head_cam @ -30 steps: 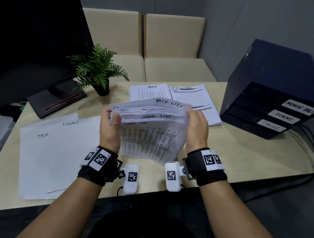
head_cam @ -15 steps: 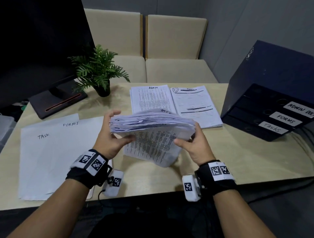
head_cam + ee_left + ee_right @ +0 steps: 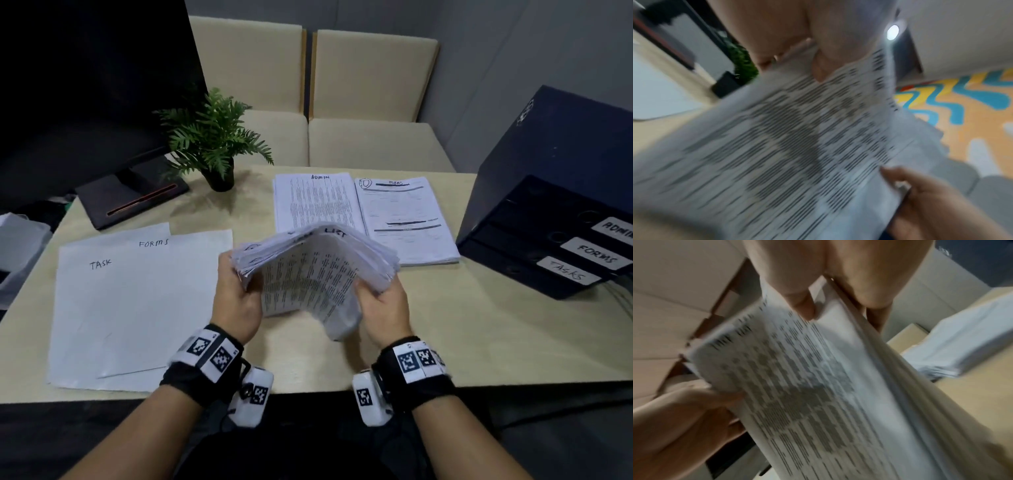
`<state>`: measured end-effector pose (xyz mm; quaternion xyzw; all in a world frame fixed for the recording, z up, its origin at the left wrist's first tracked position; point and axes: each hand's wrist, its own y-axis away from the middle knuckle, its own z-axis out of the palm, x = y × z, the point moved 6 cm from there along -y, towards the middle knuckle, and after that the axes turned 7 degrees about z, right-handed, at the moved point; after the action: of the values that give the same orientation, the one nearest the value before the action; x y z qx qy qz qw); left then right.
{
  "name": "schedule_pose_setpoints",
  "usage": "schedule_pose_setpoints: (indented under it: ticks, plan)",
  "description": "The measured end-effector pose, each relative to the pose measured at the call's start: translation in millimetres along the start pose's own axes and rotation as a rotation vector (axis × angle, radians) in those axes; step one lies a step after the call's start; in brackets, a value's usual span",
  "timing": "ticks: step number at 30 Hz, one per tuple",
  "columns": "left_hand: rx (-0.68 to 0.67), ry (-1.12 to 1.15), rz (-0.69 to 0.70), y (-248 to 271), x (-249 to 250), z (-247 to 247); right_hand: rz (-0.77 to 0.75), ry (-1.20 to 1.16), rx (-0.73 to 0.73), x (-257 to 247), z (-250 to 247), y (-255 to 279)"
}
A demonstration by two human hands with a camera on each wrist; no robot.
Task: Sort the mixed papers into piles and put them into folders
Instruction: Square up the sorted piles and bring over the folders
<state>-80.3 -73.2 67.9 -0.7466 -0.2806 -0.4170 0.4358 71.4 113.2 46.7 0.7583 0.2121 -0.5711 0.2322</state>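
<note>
Your left hand (image 3: 236, 301) and right hand (image 3: 385, 305) clutch the sagging stack (image 3: 318, 270) by its sides; any slackened grip could spill loose sheets.

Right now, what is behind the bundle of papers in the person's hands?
Behind the bundle, two piles lie flat on the table: the ADMIN pile and the FORMS pile. The bundle covers the ADMIN pile's near edge and the FORMS pile's near corner.
</note>
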Motion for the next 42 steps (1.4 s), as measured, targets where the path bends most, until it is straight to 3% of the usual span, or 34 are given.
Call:
schedule_pose_setpoints:
  ticks: [5, 8, 11, 13, 16, 22, 27, 32, 37, 42]
  plan:
    - [-0.214, -0.174, -0.305, 18.3, -70.9, 16.9, 0.195, 0.112, -0.063, 52.4, 0.3, -21.2]
    - [-0.292, -0.371, -0.292, 16.2, -79.0, 23.2, 0.276, 0.214, -0.136, 71.2, 5.5, -23.9]
    - [-0.3, -0.423, -0.237, 7.3, -76.0, 21.1, 0.256, 0.249, -0.155, 63.7, 8.7, -29.9]
    - [-0.312, -0.367, -0.37, 1.8, -85.0, 11.5, 0.224, 0.233, -0.157, 50.1, 16.1, -36.4]
    - [-0.353, -0.337, -0.541, -4.4, -102.1, -8.1, 0.269, 0.21, -0.178, 45.8, 47.5, -49.0]
    - [-0.29, -0.321, -0.685, -30.0, -157.5, -69.6, 0.355, 0.397, -0.286, 40.5, 147.1, -72.1]
    - [-0.39, -0.269, -0.72, -44.8, -185.6, -95.9, 0.405, 0.453, -0.284, 42.3, 204.2, -94.2]
    - [-0.549, -0.306, -0.719, -43.0, -201.7, -96.6, 0.502, 0.551, -0.222, 54.8, 219.4, -107.2]
    - [-0.538, -0.291, -0.721, -34.9, -207.9, -103.0, 0.493, 0.559, -0.159, 55.1, 217.3, -101.4]
    - [-0.421, -0.259, -0.666, -34.9, -196.5, -116.7, 0.406, 0.561, -0.139, 38.0, 203.6, -89.2]
